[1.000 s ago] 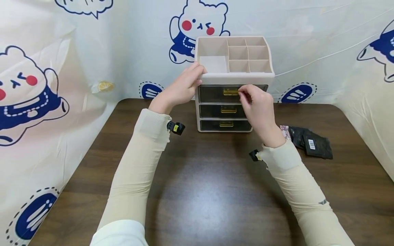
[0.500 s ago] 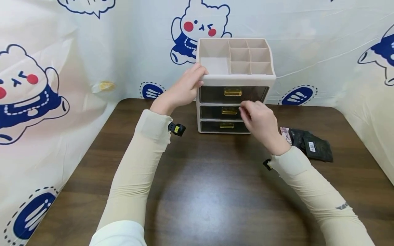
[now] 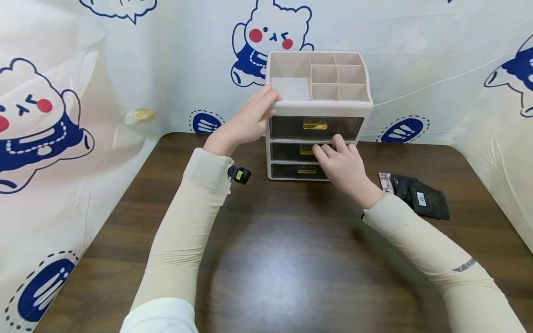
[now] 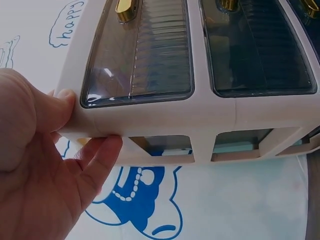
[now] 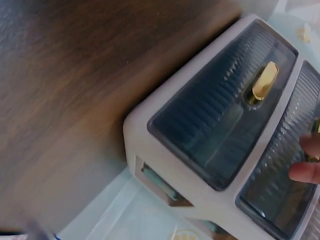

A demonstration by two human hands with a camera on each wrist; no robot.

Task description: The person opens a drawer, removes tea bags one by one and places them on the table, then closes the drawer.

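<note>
My left hand (image 3: 245, 118) holds a beige desktop drawer organizer (image 3: 325, 108) by its upper left corner. In the left wrist view, the thumb presses the front frame while the fingers (image 4: 101, 162) bend round the side. My right hand (image 3: 342, 165) is at the middle drawer (image 3: 285, 151), fingers spread at its gold handle (image 3: 306, 150) and partly hiding it. Two fingertips (image 5: 305, 172) reach that handle at the edge of the right wrist view. Above and below, the top drawer (image 3: 291, 128) and bottom drawer (image 3: 287, 171) sit flush in the frame, each with a gold handle.
The organizer stands at the back of a dark wooden table (image 3: 266, 240). Its top has bare compartments (image 3: 289, 88). Several flat black packets (image 3: 430, 201) lie on the right. Behind hangs a pale curtain (image 3: 200, 60) with cartoon bears.
My right hand has come down from the top drawer's handle to the middle one, and its fingers have spread. The left hand keeps its place on the corner.
</note>
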